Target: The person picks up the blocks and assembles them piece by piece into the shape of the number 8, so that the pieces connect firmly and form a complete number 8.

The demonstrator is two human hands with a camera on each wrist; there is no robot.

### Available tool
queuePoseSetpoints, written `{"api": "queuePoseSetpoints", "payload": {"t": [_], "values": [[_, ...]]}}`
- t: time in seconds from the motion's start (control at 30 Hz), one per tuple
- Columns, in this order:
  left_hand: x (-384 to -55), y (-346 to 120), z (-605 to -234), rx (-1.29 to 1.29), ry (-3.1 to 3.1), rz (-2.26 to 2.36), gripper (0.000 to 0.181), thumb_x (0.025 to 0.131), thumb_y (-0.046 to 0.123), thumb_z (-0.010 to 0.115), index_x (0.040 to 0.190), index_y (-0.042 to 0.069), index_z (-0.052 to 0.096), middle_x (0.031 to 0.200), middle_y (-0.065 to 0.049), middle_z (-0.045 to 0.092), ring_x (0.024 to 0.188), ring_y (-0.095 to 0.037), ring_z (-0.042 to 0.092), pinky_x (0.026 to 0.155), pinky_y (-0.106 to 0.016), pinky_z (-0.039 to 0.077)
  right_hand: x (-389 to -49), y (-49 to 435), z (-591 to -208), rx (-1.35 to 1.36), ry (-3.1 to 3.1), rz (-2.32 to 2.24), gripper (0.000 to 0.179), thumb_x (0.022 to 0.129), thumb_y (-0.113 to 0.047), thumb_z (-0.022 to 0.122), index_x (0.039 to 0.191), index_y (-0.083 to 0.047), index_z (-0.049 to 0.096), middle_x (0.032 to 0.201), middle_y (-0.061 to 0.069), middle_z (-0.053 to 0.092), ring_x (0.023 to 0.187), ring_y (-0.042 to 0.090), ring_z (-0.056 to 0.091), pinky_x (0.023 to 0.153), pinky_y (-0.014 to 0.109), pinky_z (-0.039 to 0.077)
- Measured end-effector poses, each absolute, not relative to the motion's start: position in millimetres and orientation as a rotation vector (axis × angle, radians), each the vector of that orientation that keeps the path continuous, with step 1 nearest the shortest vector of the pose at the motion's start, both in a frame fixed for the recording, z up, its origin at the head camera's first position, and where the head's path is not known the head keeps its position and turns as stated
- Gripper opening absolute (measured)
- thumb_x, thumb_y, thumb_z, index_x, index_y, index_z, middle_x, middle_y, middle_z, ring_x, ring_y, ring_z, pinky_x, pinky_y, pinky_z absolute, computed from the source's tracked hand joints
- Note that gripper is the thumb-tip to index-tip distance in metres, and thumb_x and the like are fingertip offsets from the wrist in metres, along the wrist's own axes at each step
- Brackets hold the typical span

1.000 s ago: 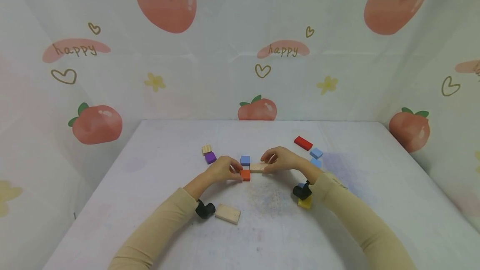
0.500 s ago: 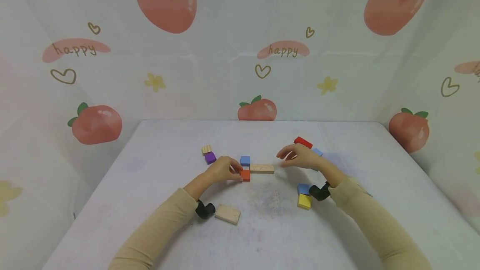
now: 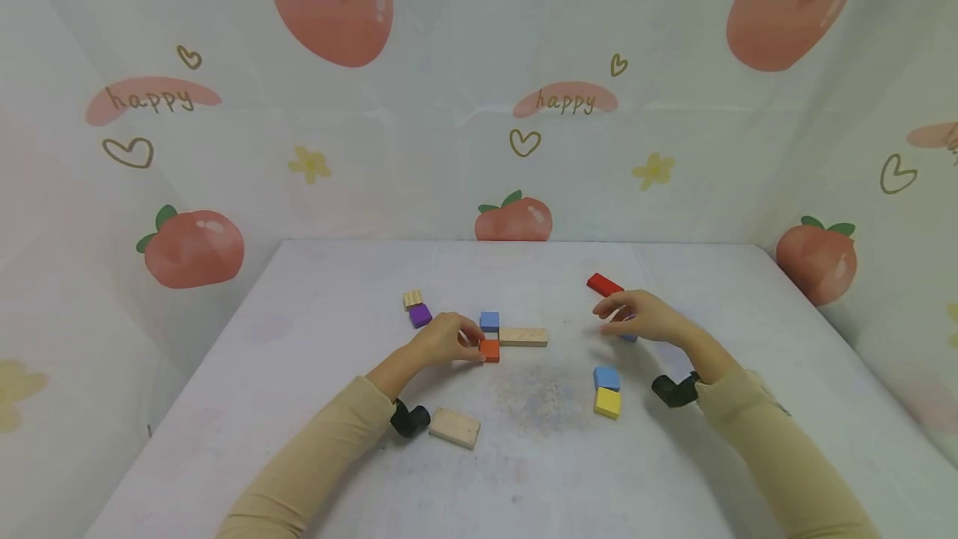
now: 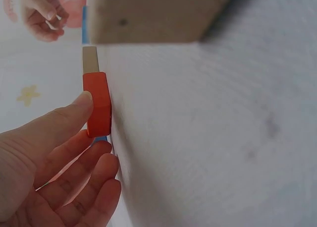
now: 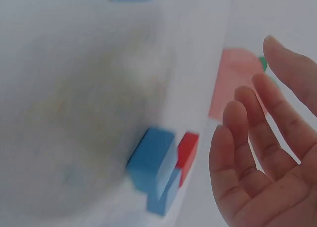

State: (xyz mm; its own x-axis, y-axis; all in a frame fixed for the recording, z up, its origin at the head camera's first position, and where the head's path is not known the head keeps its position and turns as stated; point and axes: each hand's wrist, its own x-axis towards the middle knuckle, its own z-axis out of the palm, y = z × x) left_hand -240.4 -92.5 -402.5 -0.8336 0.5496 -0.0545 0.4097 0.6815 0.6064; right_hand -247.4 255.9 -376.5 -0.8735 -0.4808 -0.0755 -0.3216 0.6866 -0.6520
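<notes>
My left hand pinches a small orange-red block with thumb and index finger. In the left wrist view, the thumb lies against a side of that block. Just behind it sits a small blue block, and a long plain wooden block extends rightward from the pair. My right hand hovers over the right side of the table, fingers loosely bent, holding nothing. It partly hides light blue blocks; the right wrist view shows two of them, the nearer blue block and another beside a red block.
At the right front, a blue block touches a yellow block. A flat wooden block lies near the left wrist camera. A purple block and a ridged wooden piece sit at back left. A red bar lies back right.
My right hand has let go of the long wooden block and moved right, to over the light blue blocks. The left hand stays at the orange-red block.
</notes>
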Motion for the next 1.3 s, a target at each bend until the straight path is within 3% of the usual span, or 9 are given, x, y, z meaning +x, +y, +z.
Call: {"api": "queuePoseSetpoints", "payload": {"t": [0.23, 0.53, 1.3], "values": [[-240.0, -93.3, -402.6, 0.760, 2.659, 0.883, 0.029, 0.078, 0.020, 0.075, 0.102, 0.004, 0.070, 0.092, -0.008, 0.070, 0.079, -0.012, 0.062, 0.066, -0.017, 0.048, -246.3, 282.3, -382.7, -0.477, 2.720, -0.962, 0.037, 0.084, -0.021, 0.068, 0.115, -0.001, 0.061, 0.109, 0.018, 0.064, 0.096, 0.026, 0.062, 0.085, 0.040, 0.051], [-239.8, -93.9, -402.9, 0.774, 2.668, 0.875, 0.029, 0.078, 0.021, 0.075, 0.101, 0.005, 0.070, 0.092, -0.008, 0.070, 0.080, -0.012, 0.062, 0.067, -0.018, 0.048, -244.6, 296.3, -389.3, -0.311, 2.734, -0.965, 0.044, 0.085, -0.026, 0.068, 0.117, 0.001, 0.060, 0.114, 0.023, 0.061, 0.100, 0.031, 0.060, 0.087, 0.045, 0.049], [-240.7, -94.7, -404.2, 0.771, 2.652, 0.894, 0.032, 0.077, 0.020, 0.076, 0.104, 0.003, 0.069, 0.098, -0.008, 0.070, 0.083, -0.014, 0.063, 0.071, -0.019, 0.050, -248.2, 293.1, -399.0, -0.245, 2.752, -0.905, 0.043, 0.080, -0.022, 0.072, 0.114, 0.003, 0.061, 0.107, 0.021, 0.062, 0.094, 0.027, 0.058, 0.080, 0.034, 0.051]]}}
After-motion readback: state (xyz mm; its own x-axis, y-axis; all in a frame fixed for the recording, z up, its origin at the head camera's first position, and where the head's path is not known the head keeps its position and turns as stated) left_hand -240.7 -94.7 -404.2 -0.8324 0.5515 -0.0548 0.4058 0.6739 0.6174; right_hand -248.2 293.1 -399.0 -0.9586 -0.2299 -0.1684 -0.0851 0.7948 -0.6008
